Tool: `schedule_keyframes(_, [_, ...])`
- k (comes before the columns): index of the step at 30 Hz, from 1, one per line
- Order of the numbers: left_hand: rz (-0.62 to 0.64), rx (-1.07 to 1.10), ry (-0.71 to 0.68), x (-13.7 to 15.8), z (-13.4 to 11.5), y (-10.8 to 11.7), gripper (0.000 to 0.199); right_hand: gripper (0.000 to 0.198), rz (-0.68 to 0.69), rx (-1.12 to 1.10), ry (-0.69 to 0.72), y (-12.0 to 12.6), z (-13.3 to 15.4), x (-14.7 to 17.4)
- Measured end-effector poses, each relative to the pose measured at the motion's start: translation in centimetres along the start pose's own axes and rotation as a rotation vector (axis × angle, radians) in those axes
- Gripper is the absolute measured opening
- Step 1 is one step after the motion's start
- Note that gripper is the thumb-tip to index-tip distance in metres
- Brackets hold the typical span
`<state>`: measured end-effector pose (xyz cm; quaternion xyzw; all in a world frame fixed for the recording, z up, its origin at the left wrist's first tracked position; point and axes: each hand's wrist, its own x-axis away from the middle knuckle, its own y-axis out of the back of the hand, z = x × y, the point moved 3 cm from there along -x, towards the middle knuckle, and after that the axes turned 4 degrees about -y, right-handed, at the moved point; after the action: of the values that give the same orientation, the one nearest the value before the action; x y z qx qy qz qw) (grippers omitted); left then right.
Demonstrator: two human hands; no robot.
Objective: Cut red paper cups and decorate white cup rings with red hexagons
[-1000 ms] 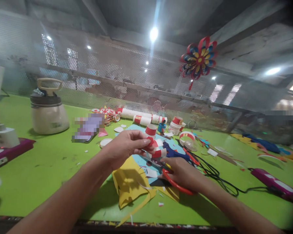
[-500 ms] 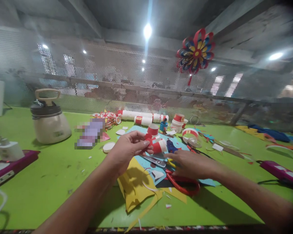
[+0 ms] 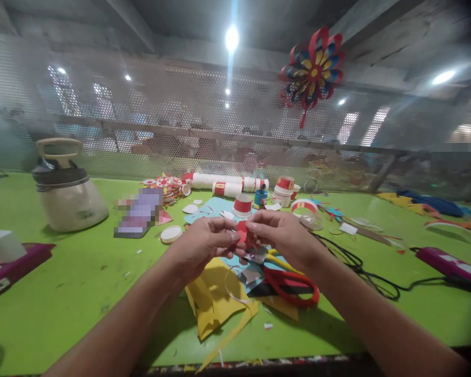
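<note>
A bright-green, smooth-topped desk (image 3: pixel 82 293) carries a cream, dark-lidded jug (image 3: pixel 70 201) with a tan handle. Also on it lie a creased yellow sheet (image 3: pixel 214 306) and a white-topped purple power strip (image 3: pixel 23 267).

Reaches forward with bare left forearm (image 3: pixel 141 298) and bare right forearm (image 3: pixel 361 309), slanting inward from the lower corners. Holds bare left hand (image 3: pixel 206 241) and bare right hand (image 3: pixel 282 233) almost fingertip to fingertip, palms inward, with fingers bent toward thumbs in a pinch.

Green tabletop (image 3: pixel 78 283) near; perforated partition (image 3: pixel 172 99) far; grey ceiling (image 3: pixel 192 23) above, bright lamp (image 3: pixel 231 39) mid-scene, second lamp (image 3: pixel 443 77) right.
</note>
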<state>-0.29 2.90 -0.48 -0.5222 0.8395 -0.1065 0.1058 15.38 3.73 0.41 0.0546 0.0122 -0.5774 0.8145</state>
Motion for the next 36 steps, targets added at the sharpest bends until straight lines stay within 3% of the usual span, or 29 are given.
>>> schedule_keyframes(6, [0.002,-0.062,0.007,-0.1,0.0,0.0,0.021,0.022,0.037,-0.197,-0.068,0.3,-1.5,0.1])
schedule_keyframes(14, [-0.008,-0.241,-0.065,-0.4,0.4,-0.2,0.016,0.021,0.025,-0.279,-0.088,0.5,-1.9,0.6])
schedule_keyframes(18, [-0.030,-0.220,-0.060,-0.5,0.7,-0.4,0.015,0.020,-0.030,-0.263,-0.038,0.6,-1.7,0.7])
schedule_keyframes(23, [0.046,-0.138,-0.025,-0.5,1.3,-0.6,0.014,0.020,-0.095,-0.197,0.025,1.0,-1.6,0.6])
schedule_keyframes(30, [0.039,-0.055,0.025,-0.3,1.4,-0.8,0.002,0.019,-0.025,-0.121,0.022,1.1,-1.2,0.8])
schedule_keyframes(36, [-0.016,-0.127,0.012,-0.3,1.5,-0.8,0.020,0.019,0.046,-0.094,0.007,1.0,-1.3,0.9])
